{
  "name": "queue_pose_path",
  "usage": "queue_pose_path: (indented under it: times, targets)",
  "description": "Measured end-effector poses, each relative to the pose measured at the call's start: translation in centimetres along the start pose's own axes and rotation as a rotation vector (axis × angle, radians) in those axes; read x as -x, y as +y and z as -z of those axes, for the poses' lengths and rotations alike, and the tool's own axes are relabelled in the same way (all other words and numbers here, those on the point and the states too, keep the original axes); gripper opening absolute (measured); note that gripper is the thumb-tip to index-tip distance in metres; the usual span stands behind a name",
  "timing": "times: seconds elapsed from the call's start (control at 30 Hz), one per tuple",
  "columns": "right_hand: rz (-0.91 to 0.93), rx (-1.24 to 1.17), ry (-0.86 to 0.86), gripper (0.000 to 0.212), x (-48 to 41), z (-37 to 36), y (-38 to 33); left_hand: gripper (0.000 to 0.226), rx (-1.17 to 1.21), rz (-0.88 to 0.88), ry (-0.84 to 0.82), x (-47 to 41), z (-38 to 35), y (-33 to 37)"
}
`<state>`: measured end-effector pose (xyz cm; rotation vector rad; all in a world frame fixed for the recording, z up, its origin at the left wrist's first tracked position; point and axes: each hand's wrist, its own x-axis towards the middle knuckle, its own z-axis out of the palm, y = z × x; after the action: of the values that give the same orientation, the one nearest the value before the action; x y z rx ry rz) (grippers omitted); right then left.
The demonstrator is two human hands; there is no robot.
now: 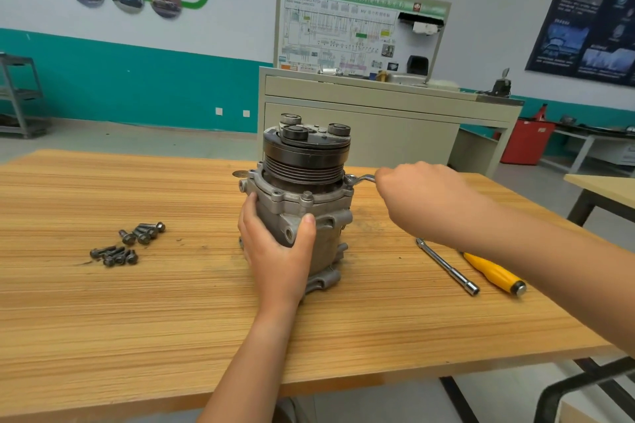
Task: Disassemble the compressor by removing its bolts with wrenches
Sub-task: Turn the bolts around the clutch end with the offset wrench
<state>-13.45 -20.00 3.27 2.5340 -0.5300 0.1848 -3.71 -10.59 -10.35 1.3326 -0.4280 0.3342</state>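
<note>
two hands, left hand (275,247) clasping one compressor (305,161), right hand (422,197) gripping one wrench (361,178), two bolt heaps (142,233)

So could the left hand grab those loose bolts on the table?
Probably yes. The bolts lie to the left of the left hand, with only bare table between. But that hand grips the compressor while the right hand holds the wrench, so it would have to let go first.
</note>
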Motion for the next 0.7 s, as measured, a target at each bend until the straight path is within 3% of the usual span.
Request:
queue_pose_path:
  times: [0.27, 0.4, 0.47, 0.6, 0.7]
  targets:
    - [0.121, 0.189, -0.039, 0.034, -0.3, 0.2, 0.6, 0.096, -0.016, -0.004, 0.002, 0.0, 0.0, -0.1]
    - [0.207, 0.264, -0.026, 0.022, -2.8, -0.9, 3.0, 0.095, -0.031, 0.001, -0.001, 0.0, 0.1, 0.0]
    - [0.216, 0.215, 0.042, 0.02, -4.9, -1.7, 3.2, 0.095, -0.022, -0.002, 0.012, 0.1, 0.0, 0.2]
    - [0.258, -0.032, 0.218, 0.036, -7.9, -4.0, 2.1, 0.094, -0.025, -0.003, 0.02, 0.1, -0.2, 0.2]
    - [0.196, -0.22, 0.299, 0.033, -7.3, -4.7, 2.3, 0.094, -0.039, -0.006, 0.015, 0.2, -0.1, 0.1]
